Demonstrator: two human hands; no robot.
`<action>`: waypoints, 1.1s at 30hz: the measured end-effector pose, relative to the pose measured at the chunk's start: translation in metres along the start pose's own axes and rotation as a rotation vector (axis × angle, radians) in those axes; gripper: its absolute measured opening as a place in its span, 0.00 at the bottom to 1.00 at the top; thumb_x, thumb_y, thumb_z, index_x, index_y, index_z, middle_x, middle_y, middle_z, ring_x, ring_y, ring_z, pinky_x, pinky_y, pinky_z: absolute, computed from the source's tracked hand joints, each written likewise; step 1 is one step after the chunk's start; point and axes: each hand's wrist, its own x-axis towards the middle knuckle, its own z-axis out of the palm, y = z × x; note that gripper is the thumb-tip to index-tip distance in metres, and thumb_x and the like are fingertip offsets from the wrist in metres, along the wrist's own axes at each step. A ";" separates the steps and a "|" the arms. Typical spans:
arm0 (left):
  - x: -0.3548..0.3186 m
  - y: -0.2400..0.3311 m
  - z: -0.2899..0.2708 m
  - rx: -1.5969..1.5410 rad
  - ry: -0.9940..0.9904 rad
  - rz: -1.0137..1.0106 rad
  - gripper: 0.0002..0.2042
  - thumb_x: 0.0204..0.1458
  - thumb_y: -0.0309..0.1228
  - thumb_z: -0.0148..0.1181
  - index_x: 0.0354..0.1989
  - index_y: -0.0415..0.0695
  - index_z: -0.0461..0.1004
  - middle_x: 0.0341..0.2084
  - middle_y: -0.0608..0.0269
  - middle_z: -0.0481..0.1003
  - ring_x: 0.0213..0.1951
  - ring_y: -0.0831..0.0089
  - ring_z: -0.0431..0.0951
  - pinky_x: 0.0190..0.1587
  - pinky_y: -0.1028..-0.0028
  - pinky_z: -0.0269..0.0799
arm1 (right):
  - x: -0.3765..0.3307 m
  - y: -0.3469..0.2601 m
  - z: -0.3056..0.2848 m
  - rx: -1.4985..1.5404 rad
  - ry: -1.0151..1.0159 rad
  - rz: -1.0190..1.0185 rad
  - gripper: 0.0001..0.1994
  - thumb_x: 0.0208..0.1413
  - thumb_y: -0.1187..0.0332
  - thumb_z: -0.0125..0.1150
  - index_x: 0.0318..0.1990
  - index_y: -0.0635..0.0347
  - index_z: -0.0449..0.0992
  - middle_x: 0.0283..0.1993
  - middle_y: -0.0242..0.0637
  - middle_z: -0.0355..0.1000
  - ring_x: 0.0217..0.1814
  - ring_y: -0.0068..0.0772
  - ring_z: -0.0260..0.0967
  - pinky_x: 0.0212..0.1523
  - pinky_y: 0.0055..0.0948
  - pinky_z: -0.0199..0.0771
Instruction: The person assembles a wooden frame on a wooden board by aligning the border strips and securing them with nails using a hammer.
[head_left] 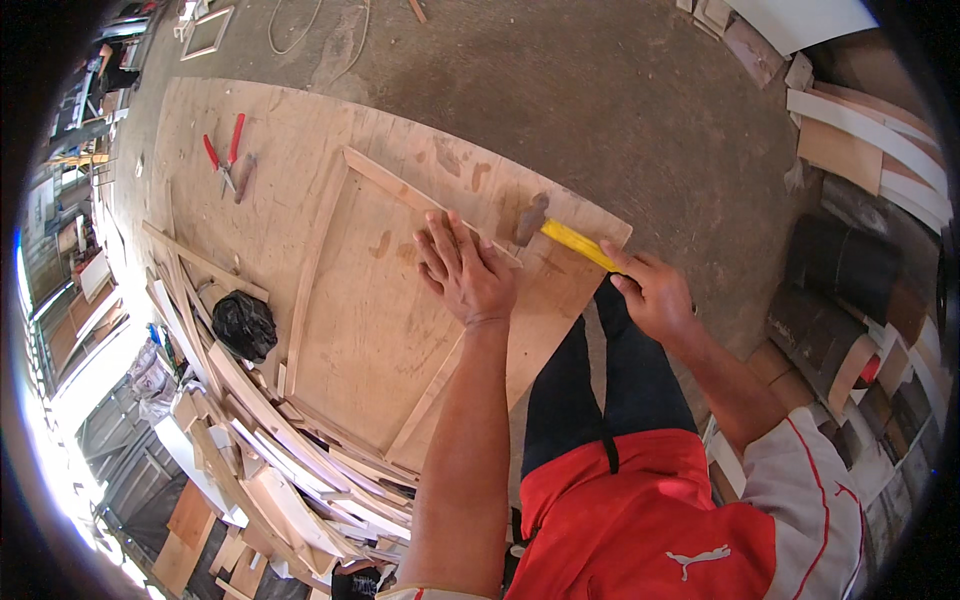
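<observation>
My left hand lies flat, fingers spread, on the corner of a wooden frame of thin strips lying on a big plywood sheet. My right hand grips the yellow handle of a hammer, whose dark head hovers just right of my left fingertips, near the frame's top strip. My dark-trousered leg stands at the sheet's right edge.
Red-handled pliers lie on the sheet's far left part. A black plastic bag sits at its left edge beside a heap of curved wood offcuts. Boards and dark rolls are stacked at the right. Bare dirt floor lies beyond.
</observation>
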 end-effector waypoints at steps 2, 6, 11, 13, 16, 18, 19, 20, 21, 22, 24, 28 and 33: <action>0.001 0.002 0.000 0.011 -0.013 -0.021 0.29 0.71 0.42 0.46 0.79 0.48 0.62 0.83 0.55 0.51 0.82 0.47 0.48 0.77 0.42 0.44 | 0.000 0.005 0.004 0.076 0.035 0.075 0.29 0.66 0.68 0.67 0.74 0.42 0.73 0.38 0.44 0.76 0.35 0.48 0.78 0.35 0.45 0.77; 0.000 0.002 0.000 -0.004 -0.002 -0.013 0.29 0.70 0.42 0.46 0.79 0.49 0.62 0.82 0.56 0.52 0.82 0.48 0.49 0.76 0.42 0.44 | -0.008 -0.003 0.009 0.086 0.023 0.043 0.28 0.66 0.68 0.66 0.74 0.43 0.73 0.38 0.45 0.76 0.35 0.50 0.77 0.36 0.46 0.77; 0.000 -0.001 0.000 -0.002 0.015 -0.008 0.30 0.70 0.42 0.47 0.79 0.48 0.63 0.82 0.54 0.53 0.81 0.47 0.50 0.76 0.41 0.45 | -0.014 -0.004 0.013 0.112 0.091 0.099 0.28 0.65 0.69 0.67 0.73 0.44 0.74 0.37 0.46 0.76 0.34 0.48 0.77 0.35 0.46 0.77; 0.001 0.000 0.000 -0.008 0.013 -0.004 0.30 0.70 0.42 0.47 0.79 0.47 0.62 0.82 0.53 0.53 0.81 0.47 0.50 0.76 0.41 0.45 | -0.021 -0.005 0.014 0.098 0.104 0.088 0.28 0.65 0.70 0.67 0.73 0.44 0.74 0.37 0.45 0.76 0.34 0.46 0.77 0.34 0.45 0.77; 0.001 0.001 0.000 -0.009 0.007 -0.001 0.30 0.70 0.41 0.47 0.79 0.47 0.62 0.82 0.53 0.52 0.81 0.46 0.50 0.76 0.41 0.45 | -0.031 -0.005 0.019 0.073 0.113 0.045 0.28 0.64 0.71 0.67 0.73 0.45 0.74 0.37 0.44 0.76 0.33 0.44 0.77 0.32 0.42 0.78; 0.000 0.000 0.000 -0.008 0.001 -0.001 0.30 0.69 0.41 0.47 0.79 0.47 0.61 0.82 0.53 0.52 0.81 0.46 0.50 0.76 0.41 0.45 | -0.032 -0.007 0.021 0.059 0.110 0.014 0.28 0.64 0.72 0.67 0.73 0.46 0.74 0.37 0.43 0.76 0.32 0.43 0.78 0.31 0.41 0.78; 0.000 0.000 -0.001 -0.005 0.001 0.003 0.30 0.69 0.41 0.47 0.80 0.47 0.61 0.82 0.53 0.51 0.81 0.45 0.49 0.76 0.41 0.45 | -0.031 -0.009 0.023 0.035 0.127 -0.001 0.28 0.64 0.72 0.67 0.72 0.47 0.75 0.37 0.42 0.77 0.32 0.42 0.78 0.30 0.39 0.78; 0.000 -0.001 -0.001 -0.003 0.001 0.007 0.31 0.69 0.41 0.47 0.80 0.47 0.60 0.83 0.53 0.50 0.81 0.45 0.49 0.76 0.40 0.45 | -0.031 -0.011 0.024 0.012 0.144 -0.016 0.28 0.64 0.72 0.68 0.72 0.47 0.75 0.37 0.41 0.77 0.32 0.41 0.78 0.29 0.38 0.78; 0.000 -0.001 0.000 -0.003 0.001 0.008 0.31 0.69 0.41 0.47 0.80 0.47 0.60 0.83 0.53 0.50 0.81 0.45 0.49 0.76 0.40 0.45 | -0.030 -0.011 0.024 0.012 0.146 -0.015 0.28 0.64 0.72 0.68 0.72 0.47 0.75 0.37 0.41 0.77 0.32 0.41 0.78 0.29 0.38 0.78; 0.000 0.000 0.002 0.008 -0.009 0.000 0.31 0.69 0.41 0.47 0.80 0.47 0.60 0.83 0.54 0.50 0.82 0.45 0.48 0.76 0.40 0.45 | -0.030 -0.012 0.024 0.033 0.159 0.017 0.29 0.63 0.73 0.68 0.72 0.47 0.75 0.37 0.41 0.77 0.32 0.40 0.78 0.29 0.38 0.78; 0.000 0.000 0.002 0.020 -0.020 -0.006 0.31 0.69 0.41 0.47 0.80 0.47 0.60 0.83 0.54 0.49 0.82 0.46 0.47 0.76 0.40 0.45 | -0.032 -0.012 0.026 0.055 0.173 0.050 0.29 0.63 0.73 0.68 0.72 0.47 0.75 0.38 0.40 0.78 0.32 0.40 0.78 0.30 0.39 0.79; 0.001 -0.001 0.001 0.020 -0.018 0.002 0.31 0.70 0.42 0.48 0.80 0.47 0.60 0.83 0.55 0.49 0.82 0.45 0.47 0.75 0.40 0.47 | -0.038 -0.008 0.030 0.031 0.167 -0.006 0.30 0.62 0.73 0.69 0.73 0.45 0.74 0.39 0.41 0.78 0.32 0.40 0.78 0.30 0.39 0.79; 0.001 -0.001 0.001 0.015 -0.023 -0.003 0.31 0.70 0.43 0.48 0.80 0.48 0.60 0.83 0.55 0.49 0.82 0.45 0.47 0.76 0.40 0.46 | -0.037 -0.012 0.032 0.056 0.147 0.030 0.31 0.62 0.73 0.69 0.73 0.44 0.73 0.39 0.43 0.78 0.34 0.43 0.79 0.32 0.39 0.79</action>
